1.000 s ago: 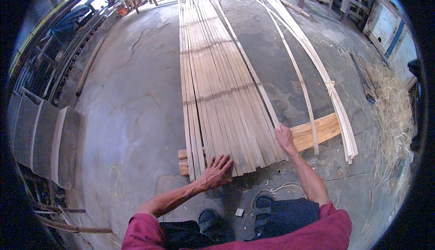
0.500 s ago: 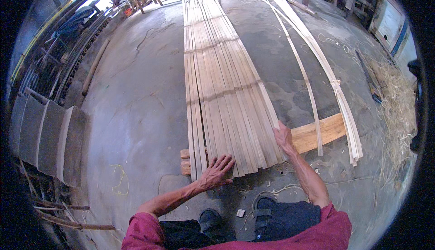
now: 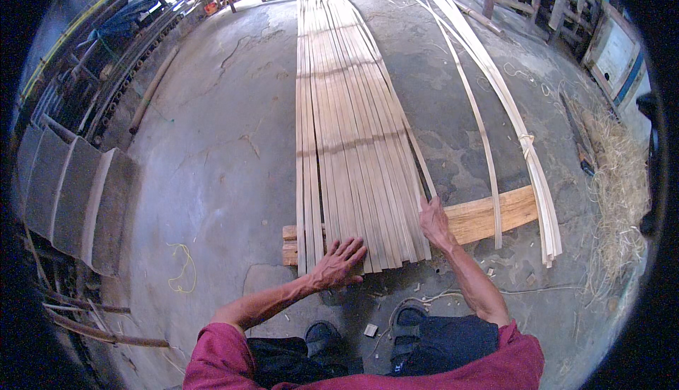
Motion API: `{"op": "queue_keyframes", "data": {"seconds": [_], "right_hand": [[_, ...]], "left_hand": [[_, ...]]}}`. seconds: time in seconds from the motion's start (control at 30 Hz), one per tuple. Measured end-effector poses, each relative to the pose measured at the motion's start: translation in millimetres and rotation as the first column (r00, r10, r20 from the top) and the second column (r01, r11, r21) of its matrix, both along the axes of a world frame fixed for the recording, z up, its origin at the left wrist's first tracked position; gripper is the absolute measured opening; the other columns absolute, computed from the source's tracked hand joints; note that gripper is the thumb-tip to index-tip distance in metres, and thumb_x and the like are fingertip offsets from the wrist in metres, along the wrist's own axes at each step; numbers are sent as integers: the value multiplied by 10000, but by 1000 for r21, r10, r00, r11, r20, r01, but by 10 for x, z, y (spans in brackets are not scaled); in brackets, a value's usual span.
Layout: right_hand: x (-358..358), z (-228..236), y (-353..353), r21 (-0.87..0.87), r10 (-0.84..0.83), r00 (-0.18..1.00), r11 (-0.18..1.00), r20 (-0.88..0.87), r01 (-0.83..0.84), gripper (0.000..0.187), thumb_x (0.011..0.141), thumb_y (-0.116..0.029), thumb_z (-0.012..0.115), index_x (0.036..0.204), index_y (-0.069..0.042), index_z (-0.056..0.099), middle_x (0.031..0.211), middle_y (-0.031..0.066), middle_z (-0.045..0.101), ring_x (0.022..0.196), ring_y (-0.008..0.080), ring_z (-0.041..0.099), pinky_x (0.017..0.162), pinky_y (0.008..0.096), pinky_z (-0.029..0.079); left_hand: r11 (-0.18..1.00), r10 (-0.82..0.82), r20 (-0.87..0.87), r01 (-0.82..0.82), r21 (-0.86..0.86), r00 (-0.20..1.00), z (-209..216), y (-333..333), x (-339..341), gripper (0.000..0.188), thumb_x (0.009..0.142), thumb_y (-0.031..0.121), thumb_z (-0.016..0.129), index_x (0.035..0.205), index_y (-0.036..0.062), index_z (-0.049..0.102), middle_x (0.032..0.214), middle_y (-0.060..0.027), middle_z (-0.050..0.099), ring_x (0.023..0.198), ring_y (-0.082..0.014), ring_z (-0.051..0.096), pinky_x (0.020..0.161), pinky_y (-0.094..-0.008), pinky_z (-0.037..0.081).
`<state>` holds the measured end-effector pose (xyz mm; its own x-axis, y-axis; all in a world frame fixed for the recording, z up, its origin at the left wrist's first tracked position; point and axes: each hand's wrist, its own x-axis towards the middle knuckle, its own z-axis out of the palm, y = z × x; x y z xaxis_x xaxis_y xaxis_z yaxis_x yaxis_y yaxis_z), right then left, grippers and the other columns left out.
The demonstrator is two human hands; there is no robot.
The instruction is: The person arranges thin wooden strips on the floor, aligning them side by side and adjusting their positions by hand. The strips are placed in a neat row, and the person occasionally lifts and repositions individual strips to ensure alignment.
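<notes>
Since half a second ago, my right grip has shifted toward 9 o'clock, and the near edge of the row has come in with it; a thin dark gap now shows beside the outer strip. That grip is curled, pinching the outer strip's near end. My left grip lies palm down with fingers spread on the row's near ends, as before.

The row lies on the floor, running from my hands toward 12 o'clock, its near ends over a plank. The plank shows again at 3 o'clock of my right grip, under a loose strip and a tied bundle. Straw-coloured fibres heap beyond, at 3 o'clock.
</notes>
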<state>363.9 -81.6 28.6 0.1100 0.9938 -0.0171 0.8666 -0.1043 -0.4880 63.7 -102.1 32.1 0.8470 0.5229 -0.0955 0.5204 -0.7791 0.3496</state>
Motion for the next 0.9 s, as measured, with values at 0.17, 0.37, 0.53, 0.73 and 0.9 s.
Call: {"op": "queue_keyframes", "data": {"seconds": [0.17,0.37,0.53,0.73,0.9], "right_hand": [[-97,-150,6,56,-27,971,998,-238,42,382,751,-29,396,1127,34,414,872,233,466,901,360,474,780,414,415],[-36,-27,16,288,0,990,957,-141,41,421,751,0,384,1167,65,380,901,239,439,848,378,476,762,421,419],[-150,8,-156,76,126,989,988,81,-132,436,753,23,376,1178,115,341,963,266,378,828,419,484,719,443,436],[-253,-119,-206,101,151,979,981,139,-166,440,754,34,374,1179,134,328,974,274,352,813,417,485,691,441,439],[-229,-220,-230,194,154,969,962,193,-192,438,754,26,392,1174,135,335,968,269,346,815,412,483,684,433,435]], "left_hand": [[1000,8,-36,-8,0,999,34,-5,20,748,772,496,509,1333,82,238,1402,-157,179,1291,-357,152,1026,-533,118],[1000,3,-28,-3,-21,1000,66,3,19,748,763,453,540,1329,70,237,1401,-159,173,1293,-350,148,1024,-532,125],[1000,-12,-38,12,7,999,34,11,14,743,768,462,530,1332,76,238,1403,-161,170,1290,-352,157,1026,-529,112],[999,-15,-18,15,33,1000,-1,15,0,753,752,466,541,1325,71,253,1395,-156,195,1278,-346,187,1021,-534,113],[1000,0,-13,0,-1,1000,18,8,15,757,743,431,573,1316,52,256,1393,-162,188,1283,-349,171,1016,-535,138]]}}
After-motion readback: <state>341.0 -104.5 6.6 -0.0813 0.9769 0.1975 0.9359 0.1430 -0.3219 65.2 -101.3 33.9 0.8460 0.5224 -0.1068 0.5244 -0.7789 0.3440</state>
